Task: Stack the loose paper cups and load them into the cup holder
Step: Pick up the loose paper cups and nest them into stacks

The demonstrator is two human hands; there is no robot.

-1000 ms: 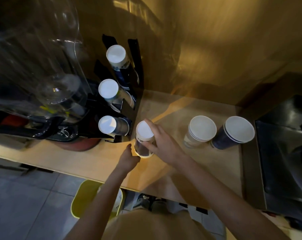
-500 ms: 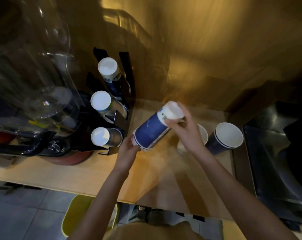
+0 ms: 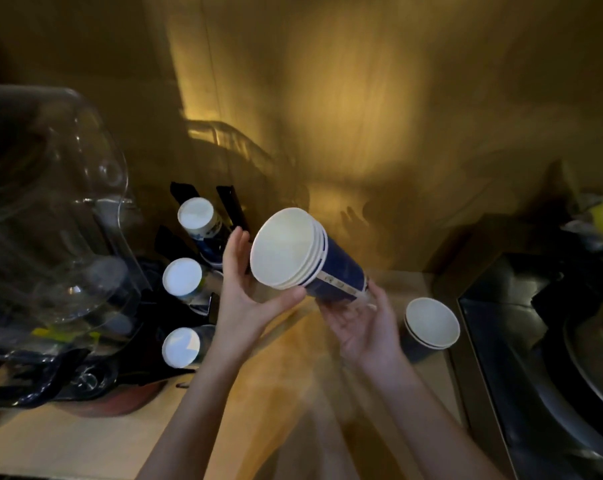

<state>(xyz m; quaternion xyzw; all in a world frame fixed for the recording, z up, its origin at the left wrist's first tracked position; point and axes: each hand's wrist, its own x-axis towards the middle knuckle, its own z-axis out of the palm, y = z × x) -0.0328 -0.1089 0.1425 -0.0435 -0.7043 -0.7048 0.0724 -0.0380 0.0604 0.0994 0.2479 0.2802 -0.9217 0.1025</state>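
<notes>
You hold a stack of blue paper cups (image 3: 305, 258) tilted above the desk (image 3: 85, 441), left hand (image 3: 246, 299) at its rims, right hand (image 3: 366, 322) under its base. The cup holder (image 3: 203, 271) stands just left; another stack (image 3: 430, 327) sits right.

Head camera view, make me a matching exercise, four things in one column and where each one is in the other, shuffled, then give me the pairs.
Things:
1. blue cup stack
2. left hand
3. right hand
4. small cup stack

Places:
A. standing on the counter, right of both hands
B. under the base end of the blue stack
C. held tilted in the air, open end toward the camera
D. at the rim end of the blue stack, next to the cup holder

Pairs: 1-C, 2-D, 3-B, 4-A
</notes>
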